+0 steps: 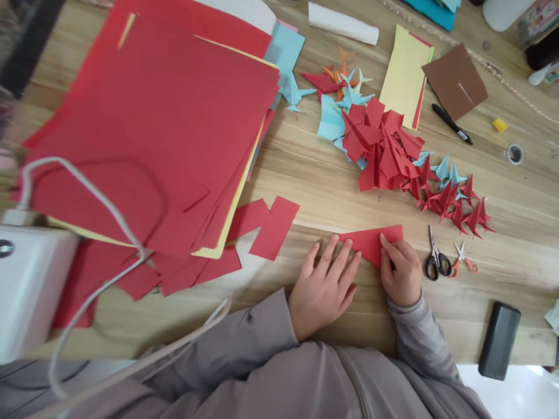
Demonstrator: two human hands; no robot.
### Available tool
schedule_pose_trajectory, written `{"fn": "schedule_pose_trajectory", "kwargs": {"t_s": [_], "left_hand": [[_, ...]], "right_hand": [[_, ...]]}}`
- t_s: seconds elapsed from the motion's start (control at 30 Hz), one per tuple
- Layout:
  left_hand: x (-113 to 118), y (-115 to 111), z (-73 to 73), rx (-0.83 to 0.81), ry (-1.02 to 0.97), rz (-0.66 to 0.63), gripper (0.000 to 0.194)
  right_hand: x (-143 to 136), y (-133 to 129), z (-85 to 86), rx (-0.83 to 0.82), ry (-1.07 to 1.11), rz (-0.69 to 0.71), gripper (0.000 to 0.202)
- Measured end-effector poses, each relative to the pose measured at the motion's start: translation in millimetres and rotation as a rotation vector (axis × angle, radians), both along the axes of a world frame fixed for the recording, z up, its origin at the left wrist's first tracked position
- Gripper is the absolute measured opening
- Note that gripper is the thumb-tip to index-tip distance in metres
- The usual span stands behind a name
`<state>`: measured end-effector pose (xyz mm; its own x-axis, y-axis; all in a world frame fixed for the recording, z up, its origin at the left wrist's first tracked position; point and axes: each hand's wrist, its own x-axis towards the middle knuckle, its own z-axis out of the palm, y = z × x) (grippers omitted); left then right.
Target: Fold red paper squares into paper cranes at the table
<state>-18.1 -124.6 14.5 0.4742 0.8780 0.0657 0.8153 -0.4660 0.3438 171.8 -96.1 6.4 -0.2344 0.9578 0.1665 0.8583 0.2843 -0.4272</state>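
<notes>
Near the wooden table's [454, 302] edge: folded red paper [369, 242], hands apart.
Left hand [321, 291]: spread, fingertips on paper.
Right hand [402, 270]: curled, fingers on paper; grip unclear.
Bare wood: strip between paper and folded red models [384, 145].
Small white-rimmed ring [515, 153]: dark inside.

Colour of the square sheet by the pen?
Brown. The square sheet by the pen shows best in the head view, the only one.

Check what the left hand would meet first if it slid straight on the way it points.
The folded red paper, which the left hand already touches. Beyond it, across a strip of table, the line seems to run to the red folded pieces; heights are hard to judge from above.
</notes>
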Motion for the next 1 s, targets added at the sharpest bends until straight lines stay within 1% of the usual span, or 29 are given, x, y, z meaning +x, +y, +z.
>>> {"fn": "schedule_pose_trajectory", "kwargs": {"t_s": [0.17, 0.27, 0.4, 0.53, 0.73, 0.83, 1.0], "left_hand": [[-0.6, 6.8, -1.5, 0.011, 0.017, 0.052, 0.062], [0.0, 9.2, -3.9, 0.038, 0.024, 0.060, 0.063], [0.3, 10.3, -6.7, 0.076, 0.023, 0.044, 0.061], [-1.2, 11.5, -6.4, 0.099, 0.035, 0.014, 0.061], [-3.0, 11.0, -1.7, 0.096, 0.062, -0.019, 0.062], [-1.1, 8.4, 0.0, 0.089, 0.062, -0.030, 0.062], [0.7, 7.6, -0.6, 0.110, 0.055, -0.031, 0.064]], "right_hand": [[1.1, 0.9, -3.6, 0.042, -0.057, 0.023, 0.035], [1.2, 1.7, -5.1, 0.063, -0.088, 0.026, 0.034], [0.7, 2.7, -7.9, 0.089, -0.110, 0.030, 0.034], [0.0, 3.4, -10.4, 0.108, -0.147, 0.021, 0.034], [0.6, 4.8, -5.5, 0.135, -0.235, -0.029, 0.029], [3.1, 6.5, -3.8, 0.109, -0.214, -0.025, 0.029], [6.2, 8.8, -5.6, 0.081, -0.152, -0.006, 0.029]]}}
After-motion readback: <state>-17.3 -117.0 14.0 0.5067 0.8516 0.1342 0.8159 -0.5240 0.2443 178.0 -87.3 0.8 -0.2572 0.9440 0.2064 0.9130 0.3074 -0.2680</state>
